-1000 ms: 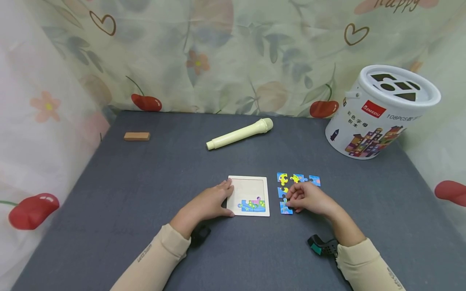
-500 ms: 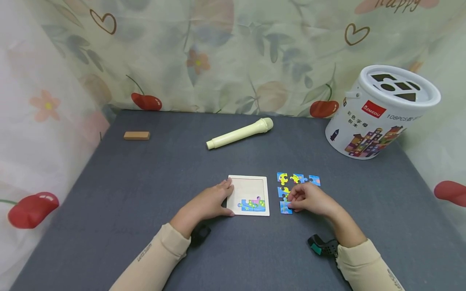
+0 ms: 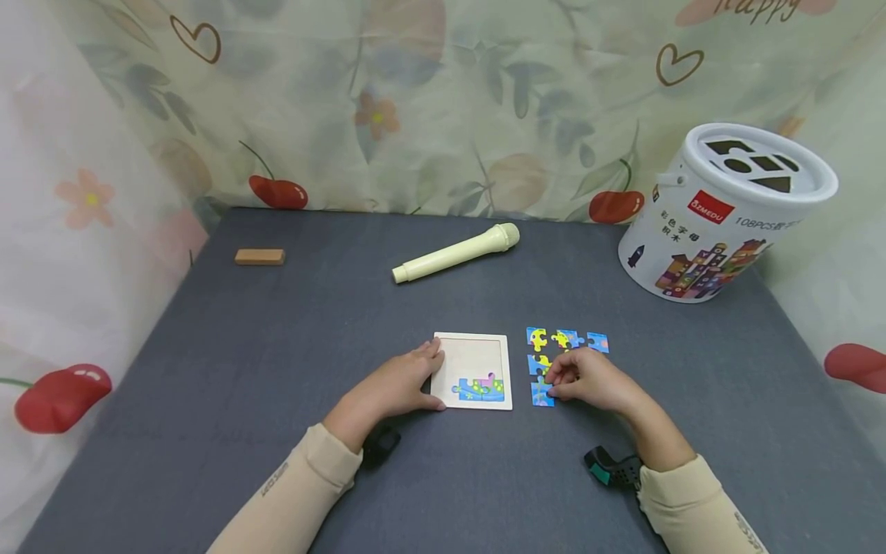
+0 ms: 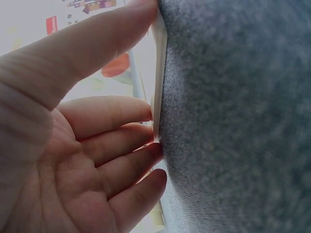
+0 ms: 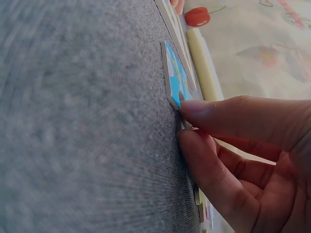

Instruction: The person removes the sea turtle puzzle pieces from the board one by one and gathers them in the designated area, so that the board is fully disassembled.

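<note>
A square wooden puzzle tray (image 3: 471, 357) lies in front of the person, with several joined blue, green and pink pieces (image 3: 481, 388) in its lower right part. The left hand (image 3: 394, 386) rests along the tray's left side, thumb at the near corner and fingertips farther up, also visible in the left wrist view. To the right, the right hand (image 3: 590, 378) pinches the edge of a blue puzzle piece (image 3: 541, 395) between thumb and index finger. In the right wrist view that piece (image 5: 176, 77) lies flat, or nearly so, on the cloth. The fingers hide part of it.
More loose puzzle pieces (image 3: 536, 338) lie beyond the right hand, some partly covered by it. Farther back are a cream toy microphone (image 3: 457, 254) and a small wooden block (image 3: 260, 257). A white bucket (image 3: 720, 223) with a shape-hole lid stands at the far right.
The right fingertips have shifted slightly at the blue piece, which sits a touch farther left. The left hand has stayed in place on the tray.
</note>
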Motion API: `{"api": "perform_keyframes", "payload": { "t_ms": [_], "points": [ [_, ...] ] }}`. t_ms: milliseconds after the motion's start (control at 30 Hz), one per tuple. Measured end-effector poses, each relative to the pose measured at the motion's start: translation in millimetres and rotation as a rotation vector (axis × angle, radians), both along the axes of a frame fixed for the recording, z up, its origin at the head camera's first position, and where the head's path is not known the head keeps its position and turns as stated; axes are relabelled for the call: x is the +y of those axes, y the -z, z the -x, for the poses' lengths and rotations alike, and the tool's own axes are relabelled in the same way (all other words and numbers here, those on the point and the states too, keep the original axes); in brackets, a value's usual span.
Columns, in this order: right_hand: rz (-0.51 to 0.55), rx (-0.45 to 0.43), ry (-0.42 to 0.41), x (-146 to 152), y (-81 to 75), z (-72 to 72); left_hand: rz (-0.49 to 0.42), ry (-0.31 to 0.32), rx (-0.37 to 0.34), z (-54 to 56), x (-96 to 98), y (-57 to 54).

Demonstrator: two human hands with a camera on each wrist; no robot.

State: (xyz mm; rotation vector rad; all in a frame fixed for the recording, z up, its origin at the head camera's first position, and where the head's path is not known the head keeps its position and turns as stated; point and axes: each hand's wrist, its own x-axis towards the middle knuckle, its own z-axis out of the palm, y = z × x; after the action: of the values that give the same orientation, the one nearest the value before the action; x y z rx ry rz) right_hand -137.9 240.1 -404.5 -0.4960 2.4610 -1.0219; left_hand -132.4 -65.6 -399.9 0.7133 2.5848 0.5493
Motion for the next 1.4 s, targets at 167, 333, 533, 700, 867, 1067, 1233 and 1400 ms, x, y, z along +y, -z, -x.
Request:
{"api": "perform_keyframes", "payload": {
  "t_ms": [167,333,533,700,867,1067,1233,1400],
  "points": [
    [-0.013,0.013,-0.002,0,0.9,0.1,0.004,-0.007,-0.010,-0.1,0.0,-0.2],
    [-0.025,0.039,-0.010,-2,0.7,0.2,0.005,-0.009,-0.011,0.3,-0.9,0.6],
    [-0.030,0.033,-0.015,-2,-0.9,0.7,0.000,-0.006,-0.007,0.6,-1.1,1.9],
    [-0.024,0.023,-0.007,-4,-3.6,3.2,0.000,-0.007,-0.011,0.6,-1.0,2.4],
    [0.004,0.037,-0.019,-17,-5.9,8.1,-0.002,-0.002,-0.006,0.5,-1.0,3.1],
    [0.048,0.046,-0.089,-42,-4.8,16.8,-0.003,0.000,-0.003,0.5,-0.3,3.4],
    [0.063,0.018,-0.130,-62,-4.3,23.5,0.006,-0.005,-0.014,1.0,0.4,3.1],
    [0.039,0.000,-0.168,-78,-4.8,28.9,-0.002,0.001,-0.006,1.8,0.0,2.7]
  ]
}}
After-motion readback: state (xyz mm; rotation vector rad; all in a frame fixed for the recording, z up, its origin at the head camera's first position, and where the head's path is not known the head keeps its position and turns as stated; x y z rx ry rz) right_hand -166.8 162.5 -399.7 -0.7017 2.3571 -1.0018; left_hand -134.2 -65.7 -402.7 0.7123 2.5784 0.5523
